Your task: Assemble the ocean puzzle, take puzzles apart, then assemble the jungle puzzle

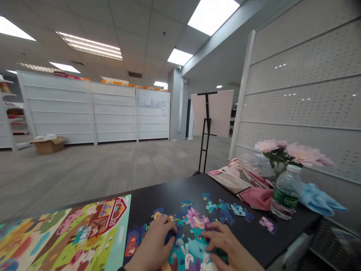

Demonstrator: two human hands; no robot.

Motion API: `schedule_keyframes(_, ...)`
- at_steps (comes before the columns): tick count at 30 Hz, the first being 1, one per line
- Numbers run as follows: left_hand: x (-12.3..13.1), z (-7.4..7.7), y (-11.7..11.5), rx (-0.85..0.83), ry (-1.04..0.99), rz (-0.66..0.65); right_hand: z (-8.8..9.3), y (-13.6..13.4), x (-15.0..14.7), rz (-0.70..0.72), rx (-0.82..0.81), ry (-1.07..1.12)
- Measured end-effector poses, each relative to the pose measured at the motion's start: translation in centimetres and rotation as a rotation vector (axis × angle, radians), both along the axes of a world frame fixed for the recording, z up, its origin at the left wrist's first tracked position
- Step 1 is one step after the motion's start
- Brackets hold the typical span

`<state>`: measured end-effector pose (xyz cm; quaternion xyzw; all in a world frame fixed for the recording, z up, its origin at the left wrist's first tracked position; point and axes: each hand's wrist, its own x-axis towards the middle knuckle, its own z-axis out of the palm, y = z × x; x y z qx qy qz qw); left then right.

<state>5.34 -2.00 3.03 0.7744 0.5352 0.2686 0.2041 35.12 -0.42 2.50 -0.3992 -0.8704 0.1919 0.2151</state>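
Jigsaw puzzle (188, 251), partly joined cardboard in blue, teal and purple with white rabbits printed on it: we log it at the bottom centre of the frame, flat on the black rectangular table (169, 195).

Around it we list:
- loose pieces (225, 207), blue and teal, scattered just above the joined part;
- a single purple piece (266, 224), apart to the right;
- a colourful farm picture with a red barn (70, 233), flat at lower left, just beside the puzzle;
- a clear plastic water bottle with a green label (285, 194), upright at right;
- pink flowers (296, 153) behind the bottle;
- a light blue cloth (320, 201) to its right;
- a pink patterned fabric (242, 184) to its left;
- a black easel stand (207, 131) on the floor beyond the table;
- a brown cardboard box (49, 145) at middle left.

Both hands cover part of the puzzle.
- The left hand (156, 242) lies on its left edge with the fingers bent down onto a dark blue piece. We cannot tell whether it grips that piece.
- The right hand (225, 244) lies spread and flat on the right edge, fingers pointing left and pressing on the pieces, with nothing clasped.
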Motion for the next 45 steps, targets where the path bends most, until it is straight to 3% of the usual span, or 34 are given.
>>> schedule_keyframes(6,0.1,-0.3,0.4,0.008,0.046,-0.02,3.6,-2.1,-1.9,0.091,0.018,-0.144)
schedule_keyframes(10,0.0,-0.5,0.5,0.022,0.08,-0.043,3.3,-0.9,-1.4,0.078,0.04,-0.123)
schedule_keyframes(12,0.0,-0.4,0.4,0.028,0.068,-0.047,2.2,0.7,0.4,-0.059,0.082,-0.087)
schedule_keyframes(14,0.0,-0.2,0.4,0.039,0.044,-0.046,0.8,2.4,2.7,-0.347,0.137,-0.05)
schedule_keyframes(17,0.0,0.1,0.3,0.03,0.043,-0.042,-0.8,4.3,5.4,-0.486,0.136,-0.055)
schedule_keyframes(23,0.0,0.1,0.1,0.013,0.047,-0.024,-2.1,4.1,6.3,-0.443,0.159,-0.075)
schedule_keyframes(30,-0.3,-0.3,0.1,0.021,0.007,-0.026,-0.9,3.0,6.2,-0.343,0.128,-0.108)
schedule_keyframes(40,-0.4,-0.2,-0.1,0.027,-0.027,-0.008,-1.2,3.9,6.2,-0.354,0.097,-0.039)
schedule_keyframes(45,-0.5,-0.1,-0.1,0.032,-0.032,-0.011,0.1,4.4,4.8,-0.315,0.108,-0.051)
